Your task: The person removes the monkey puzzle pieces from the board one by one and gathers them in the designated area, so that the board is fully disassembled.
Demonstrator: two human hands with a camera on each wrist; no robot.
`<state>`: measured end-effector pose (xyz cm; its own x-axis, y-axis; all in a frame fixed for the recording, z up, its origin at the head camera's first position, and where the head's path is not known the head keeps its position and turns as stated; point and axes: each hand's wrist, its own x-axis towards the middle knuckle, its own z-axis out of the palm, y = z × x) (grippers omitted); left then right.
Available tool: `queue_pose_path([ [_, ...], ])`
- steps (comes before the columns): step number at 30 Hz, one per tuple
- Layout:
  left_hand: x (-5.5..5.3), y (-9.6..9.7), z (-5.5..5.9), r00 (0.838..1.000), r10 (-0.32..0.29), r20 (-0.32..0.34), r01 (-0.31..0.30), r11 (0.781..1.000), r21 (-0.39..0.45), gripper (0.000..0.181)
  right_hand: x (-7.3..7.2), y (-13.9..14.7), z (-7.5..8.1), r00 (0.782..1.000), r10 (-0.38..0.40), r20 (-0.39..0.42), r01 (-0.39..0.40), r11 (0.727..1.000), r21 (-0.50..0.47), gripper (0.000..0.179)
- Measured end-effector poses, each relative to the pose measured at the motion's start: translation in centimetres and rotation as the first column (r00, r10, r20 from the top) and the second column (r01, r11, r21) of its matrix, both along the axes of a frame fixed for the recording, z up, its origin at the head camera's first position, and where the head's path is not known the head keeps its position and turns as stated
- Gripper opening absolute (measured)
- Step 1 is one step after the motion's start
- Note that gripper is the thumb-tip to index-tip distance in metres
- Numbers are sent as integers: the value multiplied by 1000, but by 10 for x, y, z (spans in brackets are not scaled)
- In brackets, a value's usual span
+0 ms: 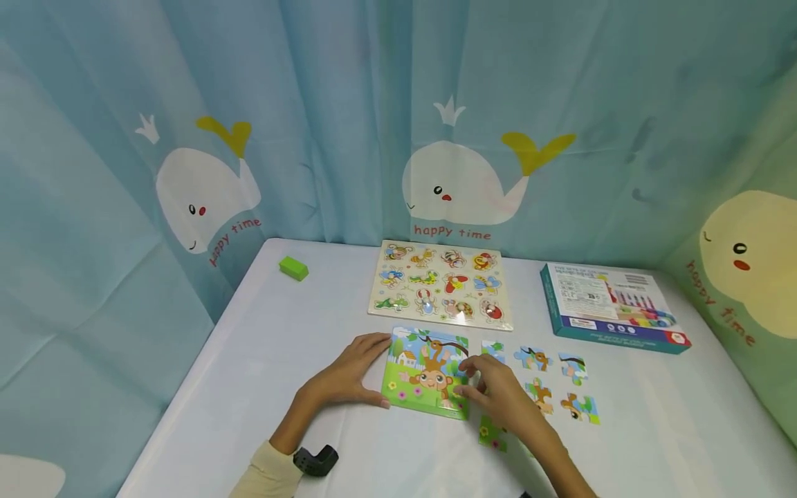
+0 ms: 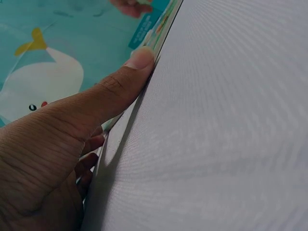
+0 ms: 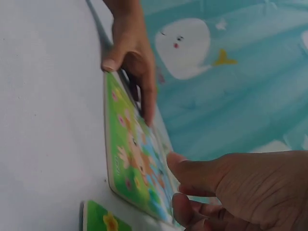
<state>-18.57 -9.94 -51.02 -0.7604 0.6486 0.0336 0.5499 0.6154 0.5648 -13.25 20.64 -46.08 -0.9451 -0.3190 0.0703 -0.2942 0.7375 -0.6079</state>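
Note:
A square jigsaw board (image 1: 414,377) with a monkey picture lies flat on the white table. My left hand (image 1: 351,370) rests along its left side, thumb at the lower left corner and fingers stretched toward the upper left corner. In the left wrist view the thumb (image 2: 140,58) touches a board edge. Over the board's right edge is my right hand (image 1: 498,394), thumb and fingers bent but apart. Nothing shows between them in the right wrist view, where the hand (image 3: 240,187) is close beside the board (image 3: 120,159).
Several loose jigsaw pieces (image 1: 580,408) lie right of the board, some partly hidden by my right arm. Behind is an insect peg puzzle (image 1: 438,285). A boxed set (image 1: 613,304) is at the back right, a green block (image 1: 293,268) at the back left. Curtains (image 1: 336,124) enclose the table.

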Motion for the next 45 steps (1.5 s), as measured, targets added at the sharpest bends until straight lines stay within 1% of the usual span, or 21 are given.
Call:
queue_pose_path([
  [3, 0, 1, 1, 1000, -3, 0, 3, 1000, 5, 112, -6, -6, -2, 1000, 17, 18, -17, 1000, 16, 33],
  [5, 0, 2, 1, 1000, -4, 1, 4, 1000, 3, 112, -9, -9, -3, 999, 8, 37, -10, 999, 38, 37],
  [7, 0, 2, 1, 1000, -7, 5, 7, 1000, 0, 112, -10, -11, -4, 998, -18, 53, 13, 996, 89, 42],
  [10, 0, 3, 1, 1000, -13, 13, 13, 1000, 8, 112, -10, -13, -6, 996, -68, 61, 57, 984, 169, 46],
  [12, 1, 2, 1, 1000, -17, 9, 17, 1000, 2, 112, -9, -15, -8, 995, -78, 60, 64, 976, 207, 47],
  [17, 3, -1, -1, 1000, -19, 2, 19, 1000, -12, 110, -6, -19, -11, 995, -65, 80, 48, 978, 203, 44],
  [21, 4, -1, -1, 1000, -21, 7, 21, 1000, -6, 109, -4, -21, -11, 995, -56, 78, 39, 978, 206, 42],
  [26, 4, 0, -3, 1000, -22, -1, 22, 1000, -7, 110, -3, -23, -10, 996, -51, 78, 32, 974, 225, 41],
  [30, 5, 0, -4, 1000, -16, -14, 16, 1000, -8, 110, -4, -22, -9, 996, -37, 82, 18, 975, 221, 41],
  [32, 5, 0, -5, 1000, -14, -10, 14, 1000, -7, 110, -4, -22, -10, 996, -32, 83, 13, 976, 215, 41],
  [38, 4, 0, -5, 1000, -13, -10, 13, 1000, -4, 110, -6, -21, -10, 996, -31, 88, 15, 985, 174, 44],
  [42, 2, 0, -3, 1000, -13, -18, 13, 1000, -4, 110, -8, -21, -9, 992, -34, 124, 21, 995, 97, 47],
  [45, 1, 0, -1, 1000, -16, -23, 16, 1000, -11, 110, -10, -20, -8, 987, -22, 158, 17, 999, 33, 46],
])
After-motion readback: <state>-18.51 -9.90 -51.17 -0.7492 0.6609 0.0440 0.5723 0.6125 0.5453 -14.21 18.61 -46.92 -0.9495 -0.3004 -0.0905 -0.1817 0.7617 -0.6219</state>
